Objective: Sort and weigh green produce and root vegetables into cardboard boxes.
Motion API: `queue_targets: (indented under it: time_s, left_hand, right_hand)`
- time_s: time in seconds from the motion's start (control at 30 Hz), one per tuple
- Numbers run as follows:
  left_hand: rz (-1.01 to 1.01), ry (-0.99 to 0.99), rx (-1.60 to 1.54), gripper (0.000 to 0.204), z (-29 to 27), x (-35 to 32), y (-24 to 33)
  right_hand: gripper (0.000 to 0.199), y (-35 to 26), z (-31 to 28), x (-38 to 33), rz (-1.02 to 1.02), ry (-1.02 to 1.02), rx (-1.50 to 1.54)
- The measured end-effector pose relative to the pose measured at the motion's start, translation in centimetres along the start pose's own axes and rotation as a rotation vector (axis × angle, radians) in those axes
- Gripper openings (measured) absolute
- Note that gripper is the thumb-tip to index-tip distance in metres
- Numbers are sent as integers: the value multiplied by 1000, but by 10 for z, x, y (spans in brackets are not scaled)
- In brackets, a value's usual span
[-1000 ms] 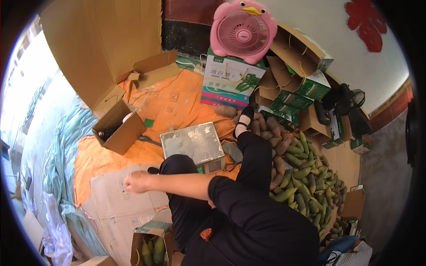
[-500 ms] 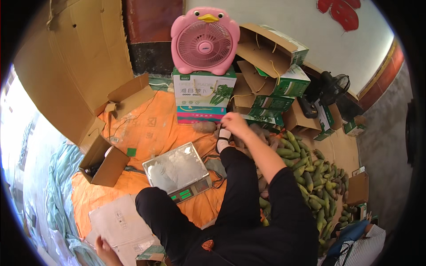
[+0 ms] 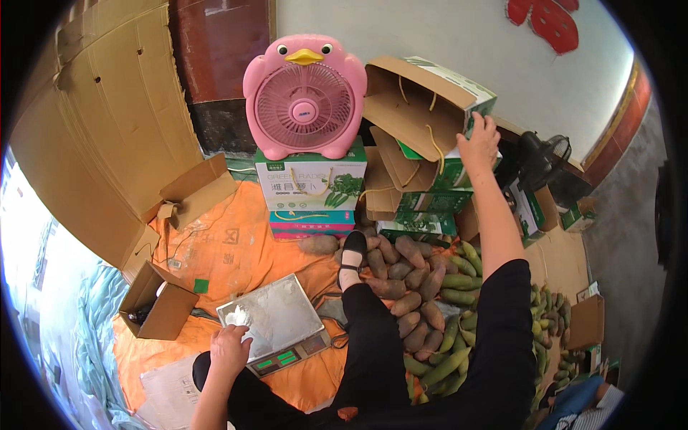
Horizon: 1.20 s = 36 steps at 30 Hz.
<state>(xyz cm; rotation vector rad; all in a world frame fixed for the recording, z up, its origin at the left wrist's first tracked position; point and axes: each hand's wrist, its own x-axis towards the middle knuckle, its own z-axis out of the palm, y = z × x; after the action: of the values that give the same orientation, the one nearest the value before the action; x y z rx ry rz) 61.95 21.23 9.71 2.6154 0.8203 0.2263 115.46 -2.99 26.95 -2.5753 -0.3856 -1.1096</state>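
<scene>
My right hand [image 3: 481,147] is raised with its fingers apart against the green end of the top open carton [image 3: 408,82]. This carton lies on its side with its brown inside showing, on other open cartons [image 3: 430,204]. Whether the fingers grip its edge is not plain. My left hand [image 3: 231,347] is beside the near left edge of a flat metal scale [image 3: 276,315], fingers loosely apart and holding nothing I can see. A whitish patch shows on the plate just past the fingers; I cannot tell if it is glare.
A pink penguin-shaped fan [image 3: 304,107] stands on a white-and-green carton [image 3: 312,183]. Reddish tubers [image 3: 408,287] and long green radishes [image 3: 459,283] lie in heaps to the right of my leg. A small brown box [image 3: 161,304] sits left on orange sheeting [image 3: 215,236].
My right hand has gone from near my foot up and right to the top carton. My left hand has risen from the lower left to the scale. The view has shifted.
</scene>
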Motion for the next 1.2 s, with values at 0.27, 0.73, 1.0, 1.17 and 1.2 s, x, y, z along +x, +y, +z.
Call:
queue_targets:
  time_s: [0.27, 0.73, 1.0, 1.17, 1.2]
  left_hand:
    - [-89, -113, 80, 20, 4, 11, -7]
    - [-132, -186, 39, 20, -2, 9, -5]
    - [-40, -105, 14, 18, -7, -7, -13]
    - [-18, -55, -12, 18, -10, -19, -22]
    - [-24, -37, -11, 18, -14, -23, -23]
  right_hand:
    - [65, -6, 48, 61, -124, 22, -212]
    - [39, 41, 18, 82, 67, -21, -242]
    - [32, 106, -93, 81, 76, 44, -290]
    - [30, 112, -179, 55, 10, 53, -139]
    - [29, 103, -196, 44, -15, 54, -60]
